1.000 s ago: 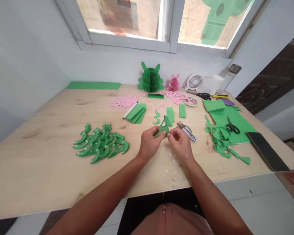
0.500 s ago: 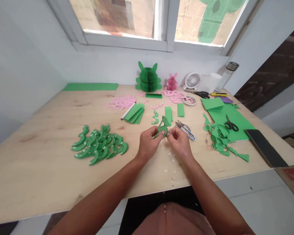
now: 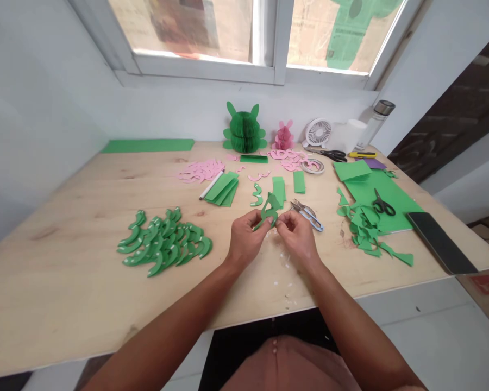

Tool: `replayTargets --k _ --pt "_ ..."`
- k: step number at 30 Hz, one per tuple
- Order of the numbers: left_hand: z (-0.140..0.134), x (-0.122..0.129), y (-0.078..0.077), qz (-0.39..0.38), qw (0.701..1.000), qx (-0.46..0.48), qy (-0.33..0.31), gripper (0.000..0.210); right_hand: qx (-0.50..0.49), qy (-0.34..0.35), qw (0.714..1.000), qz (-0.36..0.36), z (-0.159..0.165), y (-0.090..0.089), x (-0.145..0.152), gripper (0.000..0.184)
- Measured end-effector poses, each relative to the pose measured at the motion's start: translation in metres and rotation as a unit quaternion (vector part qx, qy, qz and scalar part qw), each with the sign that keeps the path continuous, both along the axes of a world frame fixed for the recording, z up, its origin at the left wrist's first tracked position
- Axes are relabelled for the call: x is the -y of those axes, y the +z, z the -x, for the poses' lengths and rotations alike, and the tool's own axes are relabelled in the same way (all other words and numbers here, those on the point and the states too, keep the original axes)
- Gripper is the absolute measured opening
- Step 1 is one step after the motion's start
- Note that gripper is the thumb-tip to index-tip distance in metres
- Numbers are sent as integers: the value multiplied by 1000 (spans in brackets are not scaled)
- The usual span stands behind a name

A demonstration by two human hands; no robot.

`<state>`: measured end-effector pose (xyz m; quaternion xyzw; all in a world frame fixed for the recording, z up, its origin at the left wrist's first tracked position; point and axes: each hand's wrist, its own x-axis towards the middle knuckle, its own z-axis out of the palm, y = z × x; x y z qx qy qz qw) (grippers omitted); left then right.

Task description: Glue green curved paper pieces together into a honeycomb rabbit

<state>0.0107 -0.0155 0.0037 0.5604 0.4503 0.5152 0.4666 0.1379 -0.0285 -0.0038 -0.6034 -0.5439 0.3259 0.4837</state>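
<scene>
In my left hand (image 3: 248,234) is a curved green paper cutout (image 3: 270,205), pinched between thumb and fingers above the table. My right hand (image 3: 296,233) is closed in a pinch at the cutout's right edge; what lies between its fingertips is too small to make out. Just beyond sit a wavy green cutout (image 3: 256,194) with white bits on it and some green paper strips (image 3: 278,191). Blue-handled scissors (image 3: 307,214) lie right behind my right hand. To the left spreads a pile of curved green cutouts (image 3: 167,241) with white patches.
Pink cutouts (image 3: 201,170), a tape roll (image 3: 312,166) and folded green papers (image 3: 222,189) lie farther back. A green paper figure (image 3: 245,130) and small fan (image 3: 318,132) stand by the wall. Green scraps (image 3: 364,225), black scissors (image 3: 382,203) and a phone (image 3: 442,241) are on the right.
The view has shifted very slightly. Both hands keep nearly the same position and hold around the green cutout.
</scene>
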Motion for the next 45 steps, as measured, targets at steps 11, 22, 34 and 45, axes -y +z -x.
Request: replayTargets --k 11,22,34,45 --pt "0 1 0 -19 1000 -22 5 10 3 -3 1000 1 1 2 1 10" --pt "0 2 2 -45 997 -68 16 10 10 -3 1000 -6 0 1 0 10" --pt "0 0 -5 -51 997 -62 3 11 16 1 1000 3 0 0 0 7" --pt "-3 -3 -7 -6 1000 20 21 12 49 1 999 -7 1 1 1 9"
